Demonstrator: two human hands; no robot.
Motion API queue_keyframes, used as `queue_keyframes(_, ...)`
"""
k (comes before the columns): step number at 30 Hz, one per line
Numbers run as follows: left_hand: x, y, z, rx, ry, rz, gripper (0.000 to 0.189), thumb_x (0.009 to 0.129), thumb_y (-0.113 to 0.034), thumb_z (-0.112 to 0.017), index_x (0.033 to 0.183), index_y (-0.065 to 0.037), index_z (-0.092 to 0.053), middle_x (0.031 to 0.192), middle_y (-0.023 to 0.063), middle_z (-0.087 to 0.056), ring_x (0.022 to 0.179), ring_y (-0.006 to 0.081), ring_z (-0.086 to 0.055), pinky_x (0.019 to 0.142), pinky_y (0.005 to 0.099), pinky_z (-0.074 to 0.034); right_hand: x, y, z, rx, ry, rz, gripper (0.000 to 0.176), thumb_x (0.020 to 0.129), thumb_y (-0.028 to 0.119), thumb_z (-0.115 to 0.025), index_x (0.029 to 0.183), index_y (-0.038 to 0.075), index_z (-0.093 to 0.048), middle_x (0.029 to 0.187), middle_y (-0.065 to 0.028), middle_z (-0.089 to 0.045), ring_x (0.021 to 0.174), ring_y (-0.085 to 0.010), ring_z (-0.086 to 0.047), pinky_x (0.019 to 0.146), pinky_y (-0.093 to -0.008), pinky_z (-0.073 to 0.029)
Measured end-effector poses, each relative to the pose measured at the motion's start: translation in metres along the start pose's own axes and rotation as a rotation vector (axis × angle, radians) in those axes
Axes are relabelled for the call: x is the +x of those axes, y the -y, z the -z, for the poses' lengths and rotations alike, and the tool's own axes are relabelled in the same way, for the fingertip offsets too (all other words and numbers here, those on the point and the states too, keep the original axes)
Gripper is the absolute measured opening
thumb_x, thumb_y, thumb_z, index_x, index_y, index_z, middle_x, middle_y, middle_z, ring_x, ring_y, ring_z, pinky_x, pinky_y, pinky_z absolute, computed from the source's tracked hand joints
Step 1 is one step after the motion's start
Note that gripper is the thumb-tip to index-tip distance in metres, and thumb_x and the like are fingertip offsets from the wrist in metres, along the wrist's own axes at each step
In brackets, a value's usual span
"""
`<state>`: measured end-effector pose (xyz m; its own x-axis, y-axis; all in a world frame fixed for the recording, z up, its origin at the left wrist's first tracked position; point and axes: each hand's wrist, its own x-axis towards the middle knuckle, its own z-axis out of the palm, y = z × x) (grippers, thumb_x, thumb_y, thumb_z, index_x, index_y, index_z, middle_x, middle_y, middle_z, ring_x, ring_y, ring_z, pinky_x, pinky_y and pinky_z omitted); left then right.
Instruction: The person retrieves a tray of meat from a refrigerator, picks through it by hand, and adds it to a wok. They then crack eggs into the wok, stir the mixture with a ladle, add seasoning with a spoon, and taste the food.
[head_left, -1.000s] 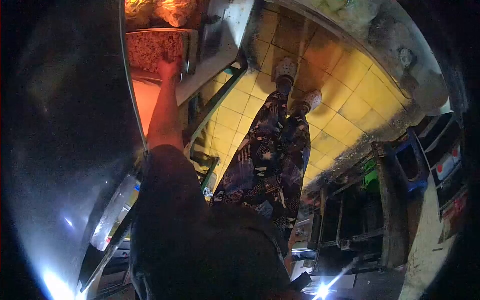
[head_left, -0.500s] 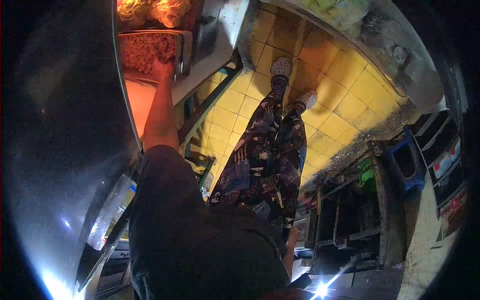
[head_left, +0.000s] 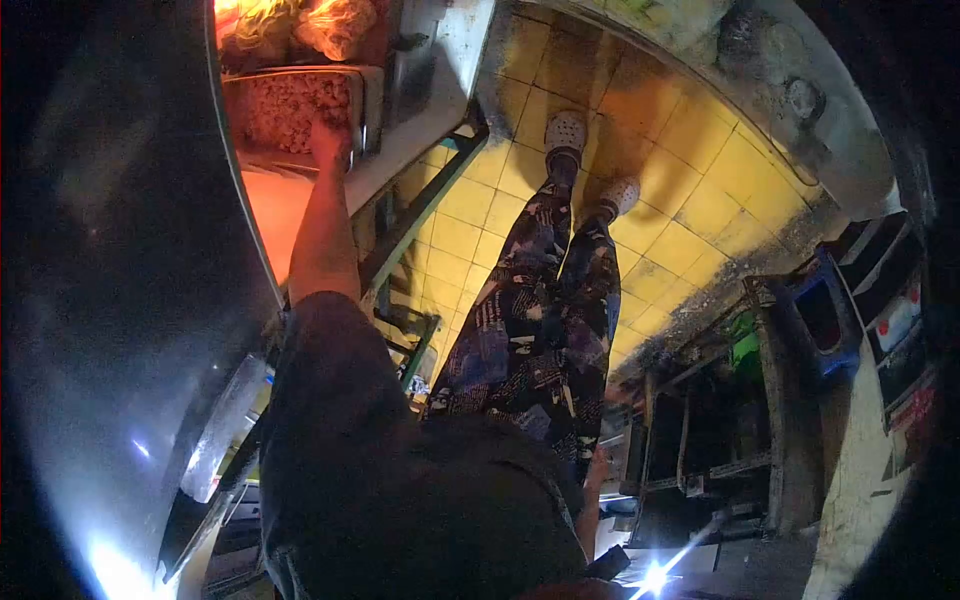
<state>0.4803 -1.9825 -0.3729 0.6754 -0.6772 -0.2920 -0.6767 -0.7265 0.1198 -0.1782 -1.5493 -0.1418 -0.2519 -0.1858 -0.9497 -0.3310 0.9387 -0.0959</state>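
Note:
My left hand (head_left: pixel 328 140) reaches to the near right corner of a rectangular tray (head_left: pixel 370 110), over the small lumpy pieces of food (head_left: pixel 290 105) that fill it. Red-orange light washes over the hand and the food, so I cannot make out whether its fingers are spread or closed. Bunched, clear-looking plastic bags (head_left: pixel 335 25) lie just beyond the tray. Of my right side, only a strip of arm (head_left: pixel 592 490) shows beside my body; my right hand is out of sight.
A pale counter (head_left: pixel 410 140) on a green metal frame (head_left: pixel 430 205) carries the tray. Yellow floor tiles (head_left: pixel 520 210) lie under my feet. Dark shelving (head_left: pixel 700 440) and a blue plastic item (head_left: pixel 825 310) stand to the right. Another worktop (head_left: pixel 800 100) curves across the upper right.
The view has shifted slightly, so the tray and the bags sit a little further left. My left hand stays at the same corner of the tray.

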Motion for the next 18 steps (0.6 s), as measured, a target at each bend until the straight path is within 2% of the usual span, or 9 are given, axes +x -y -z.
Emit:
queue_keyframes(2,-0.008,-0.013,0.01,-0.201,-0.002,-0.057,0.042,0.077,-0.027,-0.058,0.112,-0.005,-0.051,0.101,0.0167,-0.06,0.093,0.0304,-0.058,0.076,0.0379,-0.045,-0.004,0.054,0.001,0.387,0.038,-0.242,0.032,0.091,0.03,-0.048,0.101,0.002,-0.061,0.09,-0.0035,-0.06,0.083,-0.0145,-0.053,0.078,-0.0302,-0.041)
queue_keyframes(4,0.036,0.074,-0.034,-0.257,-0.01,-0.031,0.045,0.077,-0.032,-0.058,0.113,-0.005,-0.051,0.101,0.016,-0.06,0.092,0.0289,-0.058,0.077,0.0372,-0.045,-0.002,0.026,0.001,0.364,0.045,-0.231,0.032,0.091,0.03,-0.049,0.101,0.002,-0.061,0.09,-0.0035,-0.06,0.083,-0.0147,-0.053,0.078,-0.0304,-0.041)
queue_keyframes(6,0.038,0.087,-0.044,-0.317,-0.008,0.003,0.048,0.078,-0.036,-0.058,0.113,-0.004,-0.052,0.101,0.0154,-0.061,0.092,0.0275,-0.058,0.077,0.0365,-0.044,-0.004,0.032,0.004,0.333,0.045,-0.226,0.031,0.091,0.03,-0.049,0.101,0.002,-0.061,0.09,-0.0034,-0.06,0.083,-0.0148,-0.054,0.079,-0.0306,-0.041)
queue_keyframes(8,0.009,0.023,-0.019,-0.84,0.009,0.055,0.052,0.077,-0.04,-0.06,0.113,-0.003,-0.054,0.1,0.0143,-0.062,0.091,0.026,-0.058,0.078,0.0347,-0.044,-0.011,0.079,0.006,0.43,-0.031,-0.221,0.029,0.091,0.03,-0.05,0.097,0.003,-0.06,0.092,-0.0027,-0.059,0.085,-0.014,-0.052,0.08,-0.0299,-0.04)
queue_keyframes(9,0.013,0.012,-0.016,-0.847,0.013,0.058,0.052,0.077,-0.04,-0.06,0.113,-0.003,-0.054,0.1,0.0143,-0.062,0.091,0.026,-0.058,0.078,0.0347,-0.044,-0.009,0.07,0.007,0.427,-0.039,-0.22,0.029,0.091,0.03,-0.05,0.097,0.003,-0.06,0.092,-0.0027,-0.059,0.085,-0.014,-0.052,0.08,-0.0299,-0.04)
queue_keyframes(11,0.018,0.001,-0.012,-0.294,-0.04,0.121,0.055,0.075,-0.039,-0.061,0.115,-0.002,-0.053,0.103,0.0134,-0.062,0.094,0.0258,-0.058,0.079,0.0339,-0.044,-0.003,0.025,0.009,0.155,-0.067,-0.359,0.028,0.09,0.03,-0.052,0.098,0.004,-0.059,0.094,-0.0015,-0.058,0.088,-0.0133,-0.05,0.083,-0.0289,-0.038)
queue_keyframes(12,0.017,-0.006,-0.01,-0.296,-0.038,0.128,0.055,0.075,-0.039,-0.061,0.115,-0.002,-0.053,0.103,0.0134,-0.062,0.094,0.0258,-0.058,0.079,0.0339,-0.044,-0.007,0.027,0.004,0.635,-0.011,-0.347,0.031,0.089,0.032,-0.052,0.101,0.005,-0.058,0.096,-0.002,-0.057,0.09,-0.0131,-0.05,0.085,-0.0289,-0.037)
queue_keyframes(15,0.016,0.003,-0.012,-0.222,-0.03,0.273,0.058,0.073,-0.041,-0.063,0.114,-0.001,-0.055,0.101,0.0144,-0.062,0.093,0.0278,-0.058,0.079,0.0344,-0.044,-0.013,0.056,0.014,0.364,-0.054,-0.219,0.032,0.088,0.033,-0.053,0.102,0.005,-0.058,0.096,-0.0026,-0.057,0.091,-0.0139,-0.05,0.084,-0.0301,-0.038)
queue_keyframes(18,0.019,0.021,-0.027,-0.43,-0.16,0.032,0.055,0.07,-0.036,-0.067,0.111,0.0,-0.056,0.101,0.0176,-0.063,0.093,0.0299,-0.06,0.082,0.0347,-0.045,0.001,0.027,0.014,0.265,0.025,-0.278,0.031,0.089,0.033,-0.052,0.101,0.006,-0.058,0.095,-0.0032,-0.057,0.09,-0.0147,-0.051,0.082,-0.0306,-0.039)
